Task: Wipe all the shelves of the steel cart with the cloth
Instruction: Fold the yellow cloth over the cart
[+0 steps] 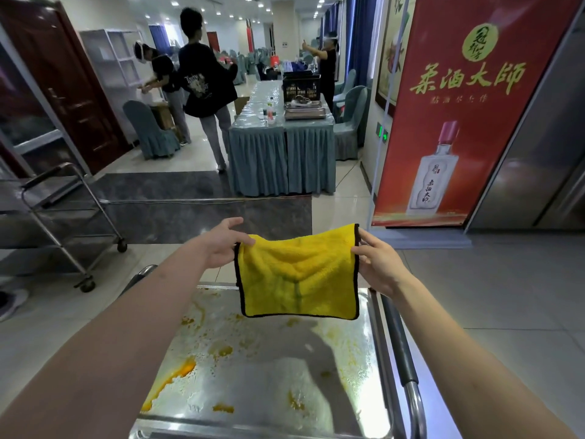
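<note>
Cloth (297, 274): one, yellow with dark edging, held stretched in the air above the far end of the cart's top shelf (269, 369), not touching it. Hands: two. Left hand (221, 245) pinches the cloth's upper left corner between thumb and forefinger, the other fingers loosely spread and pointing away. Right hand (376, 261) pinches the upper right corner, fingers curled round the edge. Cloth hangs as a rough rectangle, sagging in the middle, its lower edge free. Carts: two. The near cart (384, 327) sits directly below the arms; only its top shelf shows, smeared with orange-yellow stains (183, 372) and pale residue, thickest along the left side. A rail with a dark grip (403, 359) runs along the right edge. The cloth hides part of the shelf's far end; both forearms cross its near corners. Second cart (72, 217) stands on castors at the left, well apart, on the tiled floor. Beyond: a long table (281, 153) skirted in grey-blue, carrying a dark crate (300, 87), trays and small bottles. Chairs with matching covers line both sides. Three people stand in the background, two left of the table, one at its right. Red banner (468, 106) with a bottle picture stands at the right
</note>
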A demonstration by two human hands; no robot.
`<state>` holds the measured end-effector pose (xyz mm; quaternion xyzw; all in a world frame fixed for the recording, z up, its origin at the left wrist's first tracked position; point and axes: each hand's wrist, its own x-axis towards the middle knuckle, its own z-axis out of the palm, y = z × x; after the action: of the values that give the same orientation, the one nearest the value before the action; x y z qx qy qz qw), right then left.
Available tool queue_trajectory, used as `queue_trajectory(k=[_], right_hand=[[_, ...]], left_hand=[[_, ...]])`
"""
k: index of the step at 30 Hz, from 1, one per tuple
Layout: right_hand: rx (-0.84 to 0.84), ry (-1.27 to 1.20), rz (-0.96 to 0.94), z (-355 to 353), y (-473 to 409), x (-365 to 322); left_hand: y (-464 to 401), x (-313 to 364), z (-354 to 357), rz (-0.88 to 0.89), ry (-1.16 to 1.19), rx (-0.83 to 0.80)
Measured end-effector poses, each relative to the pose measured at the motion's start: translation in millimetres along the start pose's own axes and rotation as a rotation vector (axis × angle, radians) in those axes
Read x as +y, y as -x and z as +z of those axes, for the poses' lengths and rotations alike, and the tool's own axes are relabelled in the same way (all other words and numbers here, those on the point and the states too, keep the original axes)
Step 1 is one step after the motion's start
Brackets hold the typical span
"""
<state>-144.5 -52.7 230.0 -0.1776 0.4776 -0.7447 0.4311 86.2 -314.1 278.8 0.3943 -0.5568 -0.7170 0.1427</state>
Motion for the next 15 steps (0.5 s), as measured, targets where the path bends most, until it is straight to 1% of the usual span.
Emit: queue_trajectory(k=[2,5,7,9,15], right_hand=[[0.045,0.008,-0.04,-0.4,-1.6,-0.8],[0.156,-0.004,-0.057,-4.7,-5.9,-2.9],[0.194,0.008,-0.061,-7.3,-8.4,-4.9],[0.213,0.041,-0.068,-8.4,-11.2,-6.7],[0.23,0.208,-0.094,-4.2,-19.1,-13.2]], left_hand=[[3.3,1.9,-1.9,0.0,-0.067,-0.073],[8.2,3.0,-2.4,-0.001,-0.219,-0.083],[5.6,0.1,-5.8,0.027,-0.378,-0.026],[0.3,-4.0,-11.2,0.084,-0.533,0.065],[-9.8,-8.7,-14.9,0.239,-0.697,0.21]])
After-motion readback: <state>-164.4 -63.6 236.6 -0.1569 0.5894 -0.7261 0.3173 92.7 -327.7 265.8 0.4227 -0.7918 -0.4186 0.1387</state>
